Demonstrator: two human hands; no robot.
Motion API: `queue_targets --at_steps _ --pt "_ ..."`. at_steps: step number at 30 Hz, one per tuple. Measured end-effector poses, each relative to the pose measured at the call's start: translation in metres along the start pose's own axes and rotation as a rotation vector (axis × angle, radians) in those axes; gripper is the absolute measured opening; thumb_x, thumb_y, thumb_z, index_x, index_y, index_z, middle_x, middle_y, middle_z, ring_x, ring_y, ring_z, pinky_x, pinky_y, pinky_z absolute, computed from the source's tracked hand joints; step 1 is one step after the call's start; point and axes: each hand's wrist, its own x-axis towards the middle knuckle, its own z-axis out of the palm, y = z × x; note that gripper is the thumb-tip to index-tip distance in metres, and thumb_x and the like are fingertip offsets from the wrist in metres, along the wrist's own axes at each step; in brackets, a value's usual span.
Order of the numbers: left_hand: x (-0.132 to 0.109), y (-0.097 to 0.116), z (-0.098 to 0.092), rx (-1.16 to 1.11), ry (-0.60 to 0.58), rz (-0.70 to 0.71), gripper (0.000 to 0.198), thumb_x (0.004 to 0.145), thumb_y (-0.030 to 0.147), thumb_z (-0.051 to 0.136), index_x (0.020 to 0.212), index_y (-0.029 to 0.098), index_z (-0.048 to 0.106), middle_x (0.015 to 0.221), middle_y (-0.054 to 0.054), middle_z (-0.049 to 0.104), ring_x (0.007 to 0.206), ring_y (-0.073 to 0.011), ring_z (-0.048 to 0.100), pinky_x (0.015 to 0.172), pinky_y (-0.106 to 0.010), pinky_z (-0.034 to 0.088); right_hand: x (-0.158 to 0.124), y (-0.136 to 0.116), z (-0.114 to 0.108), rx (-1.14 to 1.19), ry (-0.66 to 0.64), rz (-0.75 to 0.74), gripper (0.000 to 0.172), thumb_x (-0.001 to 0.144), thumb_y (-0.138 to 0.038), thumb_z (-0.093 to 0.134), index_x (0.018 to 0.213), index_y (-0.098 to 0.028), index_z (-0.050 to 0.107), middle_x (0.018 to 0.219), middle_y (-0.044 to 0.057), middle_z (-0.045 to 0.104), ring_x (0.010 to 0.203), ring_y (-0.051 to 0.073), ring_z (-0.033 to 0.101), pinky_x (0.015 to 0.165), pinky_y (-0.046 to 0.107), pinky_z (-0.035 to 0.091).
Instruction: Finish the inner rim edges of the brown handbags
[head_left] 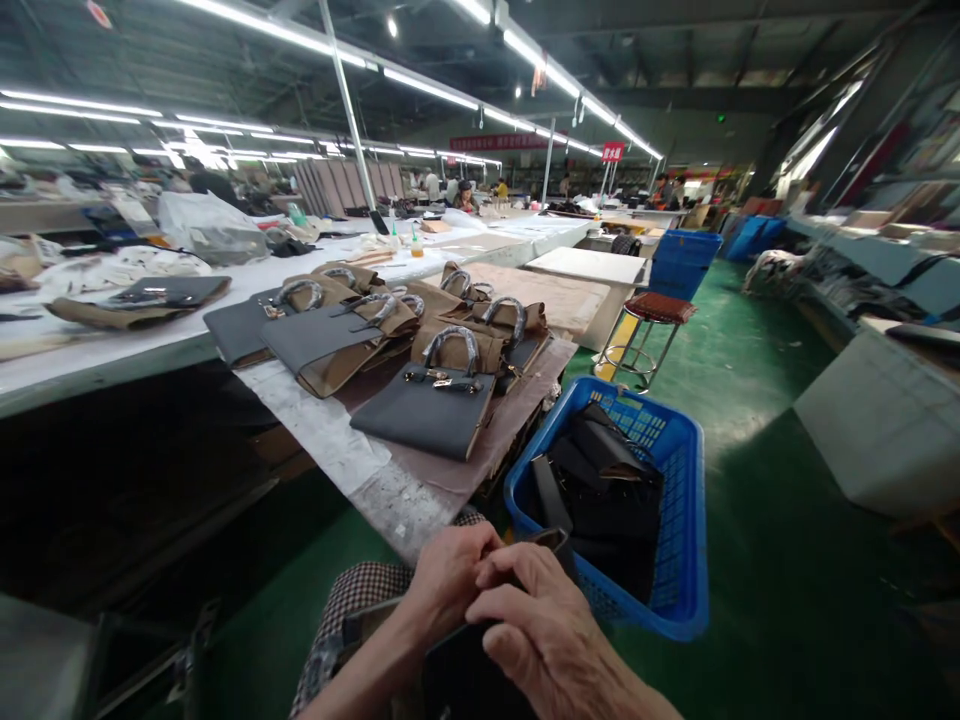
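Note:
Low in the frame my left hand [442, 580] and my right hand [536, 620] are both closed on a black leather piece [461, 680] held over my lap. A dark strap end [555, 545] sticks up between the fingers. Just beyond the hands stands a blue plastic basket [686, 520] holding several black leather pieces [607, 490]. On the worktable [375, 480] ahead lie several dark grey handbags with tan sides, the nearest one [431, 410] flat at the table's end.
A red-topped stool [652, 320] stands on the green floor [750, 400] past the basket. More blue crates [682, 260] sit farther back. Long tables run to the left and right, with other people at work far off.

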Motion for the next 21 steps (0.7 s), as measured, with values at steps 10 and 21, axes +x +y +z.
queue_targets --at_steps 10,21 --pt "0.016 -0.004 -0.015 -0.034 0.020 0.032 0.024 0.079 0.026 0.047 0.081 0.016 0.069 0.075 -0.003 0.067 0.075 -0.0180 0.060 0.060 -0.023 0.036 0.007 0.037 -0.028 0.619 0.439 0.446 0.056 0.099 -0.049 0.031 0.050 -0.022 0.030 0.042 -0.005 0.031 0.042 0.012 0.030 0.059 0.031 0.036" --pt "0.013 0.002 -0.040 -0.016 -0.047 0.137 0.022 0.082 0.027 0.048 0.083 0.019 0.068 0.077 -0.001 0.067 0.077 -0.0176 0.061 0.065 -0.022 0.038 -0.011 0.028 -0.049 0.831 0.743 0.459 0.059 0.100 -0.046 0.028 0.047 -0.022 0.016 0.029 -0.006 0.028 0.036 0.011 0.024 0.079 0.043 0.039"
